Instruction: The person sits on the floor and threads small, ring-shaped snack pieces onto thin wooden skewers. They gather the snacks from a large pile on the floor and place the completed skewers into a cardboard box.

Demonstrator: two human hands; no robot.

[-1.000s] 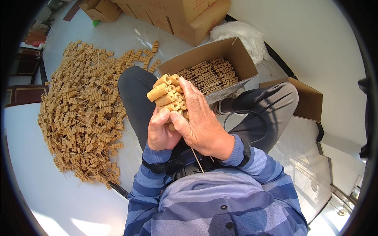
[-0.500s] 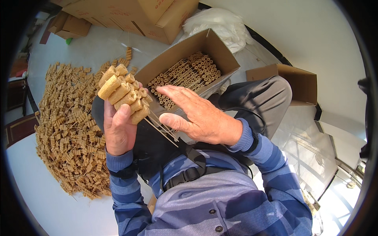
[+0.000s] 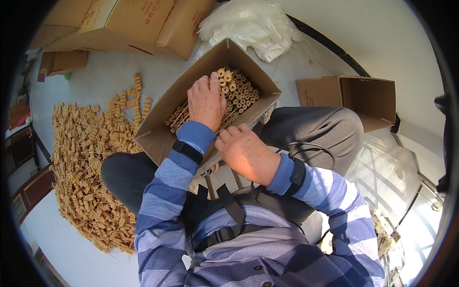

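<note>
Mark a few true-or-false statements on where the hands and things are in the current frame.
1. The left hand is inside the open cardboard box. True.
2. The right hand rests on the floor. False: it is at the box's near edge.
3. A pile of skewered pieces lies left of the box. True.
4. The white plastic bundle sits inside the box. False: it lies beyond it.

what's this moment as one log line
left hand: at bundle in box | right hand: by box's near side | pile: left of box
</note>
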